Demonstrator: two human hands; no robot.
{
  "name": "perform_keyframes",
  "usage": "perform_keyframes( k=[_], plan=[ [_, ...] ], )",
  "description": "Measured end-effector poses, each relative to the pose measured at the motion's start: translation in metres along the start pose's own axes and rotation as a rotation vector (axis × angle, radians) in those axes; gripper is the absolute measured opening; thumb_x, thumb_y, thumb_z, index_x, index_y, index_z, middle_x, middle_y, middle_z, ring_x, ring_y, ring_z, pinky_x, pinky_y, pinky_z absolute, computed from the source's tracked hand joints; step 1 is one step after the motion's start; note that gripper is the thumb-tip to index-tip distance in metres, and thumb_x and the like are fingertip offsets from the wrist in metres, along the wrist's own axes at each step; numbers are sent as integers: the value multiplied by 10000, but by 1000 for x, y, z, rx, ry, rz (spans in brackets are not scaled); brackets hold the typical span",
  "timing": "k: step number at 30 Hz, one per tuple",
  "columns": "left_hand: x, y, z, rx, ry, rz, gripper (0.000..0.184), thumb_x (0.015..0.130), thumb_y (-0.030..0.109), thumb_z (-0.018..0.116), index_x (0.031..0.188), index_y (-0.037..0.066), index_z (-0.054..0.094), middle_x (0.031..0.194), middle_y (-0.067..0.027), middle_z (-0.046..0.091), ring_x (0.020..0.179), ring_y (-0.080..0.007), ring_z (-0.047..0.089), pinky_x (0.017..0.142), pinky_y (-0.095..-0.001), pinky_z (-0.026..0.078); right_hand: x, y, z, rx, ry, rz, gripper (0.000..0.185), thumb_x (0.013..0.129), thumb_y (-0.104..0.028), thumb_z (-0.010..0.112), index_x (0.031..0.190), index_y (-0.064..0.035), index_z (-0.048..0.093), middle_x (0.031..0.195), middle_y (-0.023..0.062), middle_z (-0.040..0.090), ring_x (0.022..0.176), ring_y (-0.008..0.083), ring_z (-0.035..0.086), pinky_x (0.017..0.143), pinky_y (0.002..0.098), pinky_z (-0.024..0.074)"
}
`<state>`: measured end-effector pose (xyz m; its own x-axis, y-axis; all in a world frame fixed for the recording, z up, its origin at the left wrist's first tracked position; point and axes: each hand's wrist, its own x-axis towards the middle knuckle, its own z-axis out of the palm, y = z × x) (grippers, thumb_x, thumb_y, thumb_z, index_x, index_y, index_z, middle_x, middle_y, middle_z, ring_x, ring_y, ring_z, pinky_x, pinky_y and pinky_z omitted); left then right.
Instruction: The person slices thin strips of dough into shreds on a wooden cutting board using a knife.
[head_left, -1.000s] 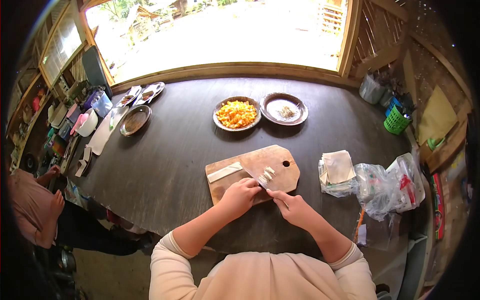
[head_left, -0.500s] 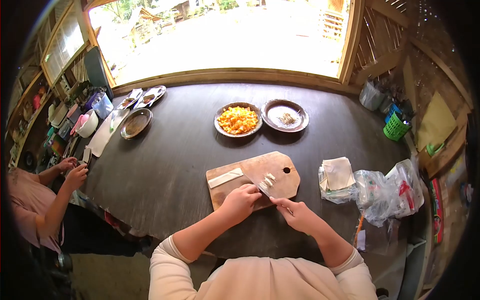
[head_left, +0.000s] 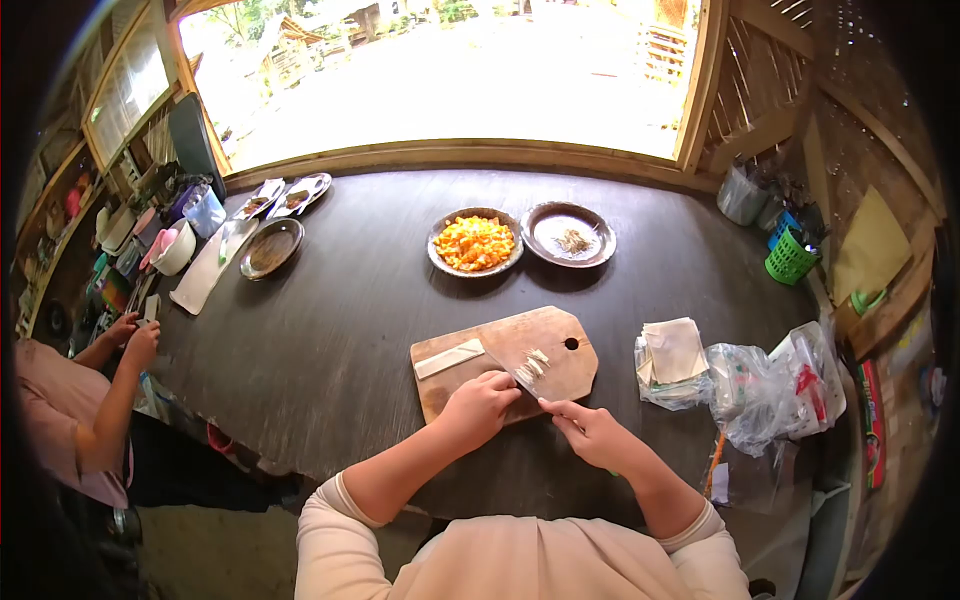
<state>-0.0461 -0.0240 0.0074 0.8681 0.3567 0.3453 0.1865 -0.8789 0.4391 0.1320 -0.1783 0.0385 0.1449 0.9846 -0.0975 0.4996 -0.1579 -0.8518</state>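
Note:
A wooden cutting board with a round hole lies at the table's near side. My right hand is closed around the handle of a knife, its thin blade angled up and left across the board. Close beside the blade, my left hand rests on the board with fingers curled down; whatever is under them is hidden. Small pale cut pieces lie just right of the blade. A flat whitish strip is on the board's left part.
Beyond the board stand a bowl of orange diced food and a plate with thin shreds. Paper sheets and plastic bags lie right. A dark plate sits left. Another person's hands hold a small flat object at far left.
My hands and the knife stay almost in place over the board. At left, the other person's hands have moved slightly left, with the object now held more upright.

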Motion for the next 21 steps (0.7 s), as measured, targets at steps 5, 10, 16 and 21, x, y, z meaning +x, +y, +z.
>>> perform_keyframes(
  k=[5, 10, 16, 21],
  plan=[
    [0, 0, 0, 4, -23, 0, 246, 745, -7, 631, 979, 19, 699, 1054, -108, 652, 1055, -308, 608, 923, -390, 504, 7, 8, 5, 12, 24, -69, 315, 990, -150, 544, 1300, -146, 600, 793, 220, 644, 651, 342, 640, 662, 352, 503],
    [-1, 1, 1, -8, -27, -10, 240, 741, -13, 624, 966, 26, 698, 1059, -106, 647, 1065, -304, 602, 945, -390, 493, 5, 4, 5, 8, 12, -58, 321, 990, -148, 545, 1307, -142, 592, 783, 215, 641, 629, 339, 625, 669, 346, 504],
    [-1, -1, 1, 11, -37, -18, 254, 732, -19, 623, 970, 30, 695, 1061, -102, 641, 1075, -299, 598, 941, -388, 496, 1, 2, 1, 22, 0, -10, 316, 992, -140, 541, 1303, -127, 593, 803, 199, 661, 618, 323, 623, 670, 334, 502],
    [1, 2, -1, -14, -31, -14, 260, 738, -23, 620, 984, 21, 691, 1068, -107, 641, 1077, -300, 598, 940, -390, 497, 6, 6, 12, 14, 56, -107, 302, 988, -132, 540, 1285, -121, 596, 845, 215, 659, 710, 345, 624, 685, 364, 512]
  ],
)
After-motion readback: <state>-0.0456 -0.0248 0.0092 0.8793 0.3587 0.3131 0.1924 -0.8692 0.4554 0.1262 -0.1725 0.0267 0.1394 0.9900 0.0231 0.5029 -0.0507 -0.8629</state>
